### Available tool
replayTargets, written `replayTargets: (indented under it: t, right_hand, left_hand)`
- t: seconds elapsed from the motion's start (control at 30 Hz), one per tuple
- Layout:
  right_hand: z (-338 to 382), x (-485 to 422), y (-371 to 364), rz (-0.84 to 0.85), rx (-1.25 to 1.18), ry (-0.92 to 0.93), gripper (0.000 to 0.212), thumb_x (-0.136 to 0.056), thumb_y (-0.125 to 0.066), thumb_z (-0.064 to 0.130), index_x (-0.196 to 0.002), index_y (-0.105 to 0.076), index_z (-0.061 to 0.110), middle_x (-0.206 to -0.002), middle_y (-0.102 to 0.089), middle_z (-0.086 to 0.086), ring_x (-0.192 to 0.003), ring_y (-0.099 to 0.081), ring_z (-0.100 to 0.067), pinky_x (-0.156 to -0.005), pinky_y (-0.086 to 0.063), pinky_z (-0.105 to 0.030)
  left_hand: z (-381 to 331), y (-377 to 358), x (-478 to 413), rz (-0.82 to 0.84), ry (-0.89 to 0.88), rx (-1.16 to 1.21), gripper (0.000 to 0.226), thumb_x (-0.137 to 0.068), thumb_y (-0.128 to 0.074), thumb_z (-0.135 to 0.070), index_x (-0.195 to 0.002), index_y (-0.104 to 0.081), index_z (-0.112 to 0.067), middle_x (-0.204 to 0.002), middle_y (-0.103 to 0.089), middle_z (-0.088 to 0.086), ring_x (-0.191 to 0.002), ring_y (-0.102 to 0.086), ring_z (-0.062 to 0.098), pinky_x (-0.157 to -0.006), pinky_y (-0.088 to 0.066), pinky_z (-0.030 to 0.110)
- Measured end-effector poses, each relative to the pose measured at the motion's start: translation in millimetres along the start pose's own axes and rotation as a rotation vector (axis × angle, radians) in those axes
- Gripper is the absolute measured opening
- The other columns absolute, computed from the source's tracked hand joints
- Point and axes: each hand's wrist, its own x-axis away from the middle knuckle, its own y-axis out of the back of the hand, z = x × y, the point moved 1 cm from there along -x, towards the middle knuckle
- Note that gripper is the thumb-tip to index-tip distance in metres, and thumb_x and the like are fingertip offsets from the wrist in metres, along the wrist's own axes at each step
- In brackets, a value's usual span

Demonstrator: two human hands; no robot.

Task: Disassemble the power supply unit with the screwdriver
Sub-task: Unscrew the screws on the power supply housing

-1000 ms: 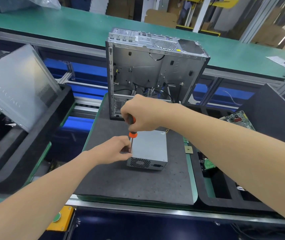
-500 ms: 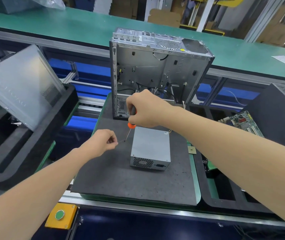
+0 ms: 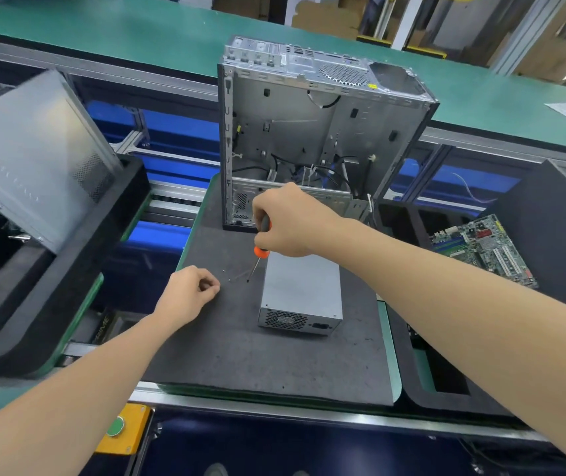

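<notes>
A grey power supply unit (image 3: 302,290) lies flat on the dark foam mat (image 3: 240,359), fan grille facing me. My right hand (image 3: 288,225) grips the orange-and-black screwdriver (image 3: 261,250) just left of the unit's far corner, its tip pointing down at the mat, off the unit. My left hand (image 3: 188,293) rests on the mat left of the unit, fingers curled with thumb against forefinger; anything pinched there is too small to see. Two tiny screws (image 3: 228,279) lie on the mat between my left hand and the screwdriver tip.
An open, emptied computer case (image 3: 309,132) stands upright behind the unit. A grey side panel (image 3: 34,159) leans in a black foam tray at left. A motherboard (image 3: 480,249) lies in the right tray. A yellow button box (image 3: 123,431) hangs below the mat's front edge.
The screwdriver has lifted off the unit's left edge and swung left over the mat. My left hand left the unit, pinched at the tip, then drew back to the left.
</notes>
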Motion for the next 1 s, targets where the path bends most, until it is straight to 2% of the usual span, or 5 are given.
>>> replayTargets:
  t: [0.23,0.43,0.6,0.8,1.0]
  right_hand:
    - [-6,5,-2,-0.054,-0.043,0.005,0.012,-0.084,-0.066,0.016,-0.095,-0.066,0.011,-0.092,-0.069,-0.001,-0.093,-0.064,-0.026,-0.076,-0.059,-0.043]
    - [-17,16,7,-0.080,-0.037,0.000,0.007,-0.083,-0.067,0.018,-0.088,-0.062,0.015,-0.090,-0.068,0.002,-0.096,-0.056,-0.021,-0.074,-0.056,-0.038]
    - [-35,36,26,-0.097,0.071,-0.075,0.018,-0.078,-0.068,0.023,-0.087,-0.068,0.008,-0.088,-0.070,-0.007,-0.084,-0.062,-0.026,-0.074,-0.060,-0.045]
    - [-63,72,32,0.001,0.116,-0.197,0.027,-0.077,-0.068,0.021,-0.091,-0.071,-0.002,-0.091,-0.073,-0.021,-0.066,-0.050,-0.025,-0.057,-0.046,-0.032]
    - [-88,100,28,-0.013,0.061,-0.219,0.010,-0.082,-0.069,0.023,-0.083,-0.065,0.014,-0.087,-0.066,-0.002,-0.084,-0.064,-0.025,-0.072,-0.059,-0.039]
  left_hand:
    - [-1,-12,-11,-0.042,0.023,0.028,0.003,-0.091,-0.082,-0.022,-0.088,-0.083,-0.023,-0.084,-0.065,-0.010,-0.078,-0.062,0.006,-0.078,-0.050,0.028]
    - [-6,2,-16,0.029,0.000,0.007,0.020,-0.103,-0.064,-0.010,-0.114,-0.081,-0.013,-0.114,-0.075,0.006,-0.111,-0.068,0.024,-0.101,-0.050,0.033]
    - [-63,17,-17,-0.040,-0.124,0.060,0.017,-0.100,-0.067,-0.017,-0.109,-0.080,-0.023,-0.101,-0.072,-0.004,-0.088,-0.064,0.010,-0.088,-0.047,0.025]
    - [-156,-11,1,0.363,-0.503,0.215,0.030,-0.096,-0.068,-0.008,-0.114,-0.078,-0.030,-0.107,-0.075,-0.016,-0.097,-0.067,0.007,-0.081,-0.049,0.015]
    - [-186,-46,5,0.543,-0.546,0.264,0.029,-0.104,-0.062,-0.013,-0.117,-0.077,-0.034,-0.112,-0.077,-0.018,-0.112,-0.068,0.007,-0.096,-0.052,0.024]
